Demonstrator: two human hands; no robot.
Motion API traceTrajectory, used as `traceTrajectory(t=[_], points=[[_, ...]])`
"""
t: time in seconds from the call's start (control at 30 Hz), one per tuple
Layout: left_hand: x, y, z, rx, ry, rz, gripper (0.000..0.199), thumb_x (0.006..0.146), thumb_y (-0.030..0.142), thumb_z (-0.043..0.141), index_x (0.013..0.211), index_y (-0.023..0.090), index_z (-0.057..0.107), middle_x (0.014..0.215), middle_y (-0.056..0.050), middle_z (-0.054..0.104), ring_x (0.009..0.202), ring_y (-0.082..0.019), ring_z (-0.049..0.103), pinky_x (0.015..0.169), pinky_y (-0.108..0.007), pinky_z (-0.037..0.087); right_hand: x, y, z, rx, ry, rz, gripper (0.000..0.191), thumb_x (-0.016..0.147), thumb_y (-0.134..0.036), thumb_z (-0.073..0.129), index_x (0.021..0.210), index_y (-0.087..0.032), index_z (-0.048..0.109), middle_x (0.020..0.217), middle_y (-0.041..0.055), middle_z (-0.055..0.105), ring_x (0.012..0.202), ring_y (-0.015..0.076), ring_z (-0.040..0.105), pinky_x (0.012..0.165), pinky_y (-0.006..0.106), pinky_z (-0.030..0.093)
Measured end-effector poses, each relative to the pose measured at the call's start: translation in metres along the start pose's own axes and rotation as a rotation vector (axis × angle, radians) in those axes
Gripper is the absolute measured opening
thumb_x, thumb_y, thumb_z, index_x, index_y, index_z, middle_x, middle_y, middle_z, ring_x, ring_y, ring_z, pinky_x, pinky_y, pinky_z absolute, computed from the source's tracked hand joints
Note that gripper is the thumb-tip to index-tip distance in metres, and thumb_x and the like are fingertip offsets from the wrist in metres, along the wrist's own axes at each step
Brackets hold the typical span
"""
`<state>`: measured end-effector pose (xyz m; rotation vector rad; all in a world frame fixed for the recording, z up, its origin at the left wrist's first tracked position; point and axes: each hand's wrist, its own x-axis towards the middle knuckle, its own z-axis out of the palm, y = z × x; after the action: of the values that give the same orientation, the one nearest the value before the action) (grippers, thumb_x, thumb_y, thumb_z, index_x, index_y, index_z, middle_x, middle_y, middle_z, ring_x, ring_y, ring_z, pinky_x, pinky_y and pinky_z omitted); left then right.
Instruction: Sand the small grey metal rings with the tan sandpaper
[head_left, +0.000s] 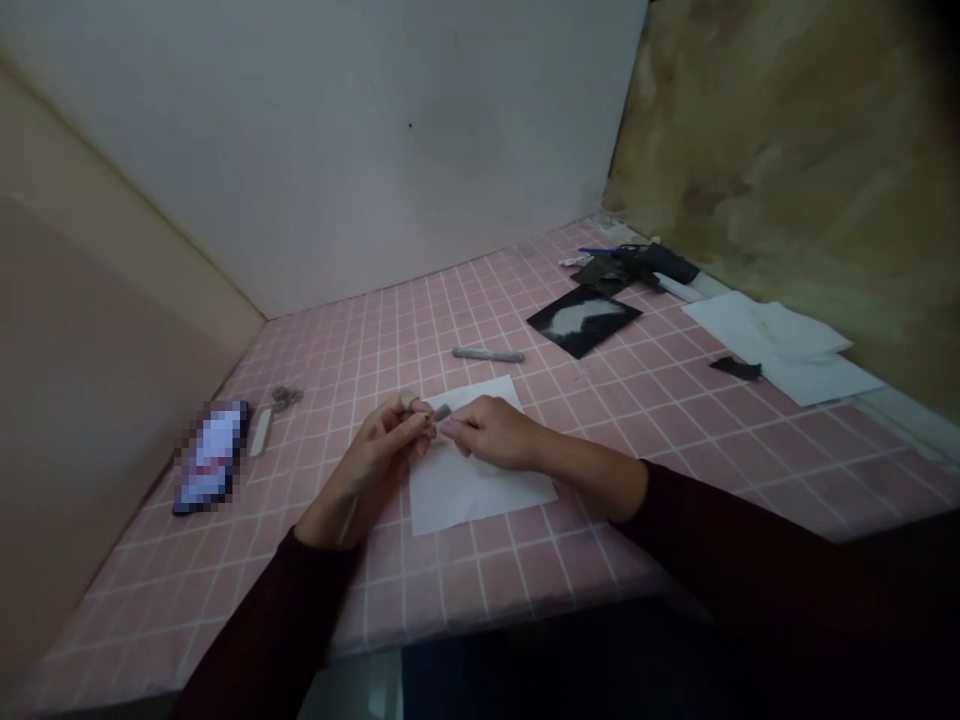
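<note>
Both of my hands meet over a white sheet of paper [480, 490] on the table. My left hand [390, 432] is closed in a pinch around something too small to make out. A pale wrap or band shows on one of its fingers. My right hand [495, 430], also closed, pinches a small grey strip [442, 412] that reaches towards the left fingertips. Just beyond the paper lies a grey rod [487, 354].
Pink tiled cloth covers the table [360, 350]. On the left are a blurred-out phone-like object [212, 455], a white bar [261, 432] and scissors [286, 397]. A dusty black sheet [585, 320], dark scraps [637, 265] and white papers [780, 345] lie right.
</note>
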<state>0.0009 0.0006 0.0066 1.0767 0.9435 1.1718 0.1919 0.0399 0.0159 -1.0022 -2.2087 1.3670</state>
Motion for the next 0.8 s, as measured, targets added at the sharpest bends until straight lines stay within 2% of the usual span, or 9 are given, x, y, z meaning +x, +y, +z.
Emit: traceTrajectory(t=[0.13,0.2,0.33,0.43,0.53,0.63,0.7,0.73,0.8], points=[[-0.0011,0.0013,0.0055,0.051,0.045,0.084,0.026,0.076,0.030,0.082,0.087,0.015,0.065,0.073,0.001,0.061,0.058,-0.008,0.052,0.055,-0.020,0.039,0.0027,0.0024,-0.0018,0.513,-0.383,0.224,0.044,0.102,-0.044,0.037,0.067,-0.020,0.048,0.042,-0.0100,0.028,0.038,0.0084,0.020,0.042,0.022,0.021],[-0.0011,0.0018,0.0052,0.049,0.041,0.075,0.026,0.077,0.031,0.082,0.088,0.015,0.065,0.072,0.001,0.061,0.057,-0.007,0.051,0.054,-0.020,0.038,0.0027,0.0037,-0.0036,0.443,-0.338,0.185,0.043,0.102,-0.043,0.039,0.066,-0.020,0.048,0.043,-0.0089,0.030,0.039,0.0087,0.023,0.043,0.023,0.022],[-0.0004,0.0016,0.0001,0.008,-0.053,-0.084,0.022,0.081,0.030,0.078,0.079,0.013,0.064,0.068,0.001,0.058,0.051,-0.006,0.045,0.046,-0.018,0.032,-0.0007,0.0033,-0.0057,-0.199,0.058,-0.104,0.034,0.097,-0.032,0.053,0.066,-0.016,0.058,0.062,0.0009,0.056,0.060,0.0125,0.049,0.058,0.025,0.030],[0.0001,0.0002,-0.0022,-0.012,-0.073,-0.120,0.022,0.083,0.029,0.077,0.077,0.013,0.063,0.068,0.001,0.057,0.052,-0.005,0.044,0.047,-0.018,0.032,-0.0024,0.0014,-0.0044,-0.404,0.166,-0.188,0.027,0.096,-0.029,0.053,0.075,-0.016,0.064,0.072,0.0042,0.063,0.069,0.0154,0.054,0.063,0.027,0.030],[0.0000,-0.0014,0.0001,-0.014,-0.010,-0.017,0.021,0.080,0.029,0.079,0.085,0.014,0.065,0.070,0.002,0.059,0.055,-0.005,0.048,0.053,-0.017,0.037,-0.0007,0.0001,-0.0026,-0.111,0.038,-0.064,0.036,0.098,-0.027,0.049,0.065,-0.016,0.056,0.059,0.0001,0.053,0.058,0.0113,0.047,0.058,0.025,0.030],[-0.0011,-0.0013,0.0053,0.012,0.039,0.058,0.023,0.079,0.029,0.081,0.089,0.015,0.065,0.072,0.002,0.060,0.057,-0.006,0.051,0.056,-0.018,0.039,0.0018,0.0009,-0.0031,0.341,-0.280,0.180,0.042,0.101,-0.038,0.039,0.065,-0.019,0.049,0.046,-0.0071,0.034,0.042,0.0089,0.027,0.047,0.024,0.023],[-0.0016,-0.0003,0.0071,0.020,0.047,0.082,0.023,0.079,0.029,0.080,0.089,0.016,0.065,0.071,0.002,0.060,0.058,-0.007,0.051,0.055,-0.018,0.038,0.0027,0.0024,-0.0043,0.490,-0.402,0.244,0.043,0.102,-0.044,0.036,0.068,-0.020,0.048,0.044,-0.0092,0.029,0.040,0.0090,0.020,0.043,0.024,0.019],[-0.0017,0.0002,0.0070,0.021,0.050,0.079,0.023,0.079,0.029,0.080,0.089,0.016,0.065,0.071,0.002,0.060,0.057,-0.006,0.050,0.055,-0.017,0.038,0.0029,0.0032,-0.0046,0.477,-0.391,0.232,0.044,0.102,-0.044,0.036,0.067,-0.020,0.049,0.044,-0.0088,0.030,0.040,0.0089,0.021,0.043,0.024,0.020],[-0.0012,0.0009,0.0044,0.023,0.025,0.033,0.021,0.080,0.028,0.079,0.088,0.015,0.065,0.069,0.003,0.059,0.056,-0.006,0.049,0.055,-0.018,0.037,0.0023,0.0044,-0.0045,0.276,-0.217,0.126,0.042,0.100,-0.039,0.044,0.064,-0.018,0.051,0.048,-0.0059,0.038,0.044,0.0091,0.031,0.047,0.023,0.025]])
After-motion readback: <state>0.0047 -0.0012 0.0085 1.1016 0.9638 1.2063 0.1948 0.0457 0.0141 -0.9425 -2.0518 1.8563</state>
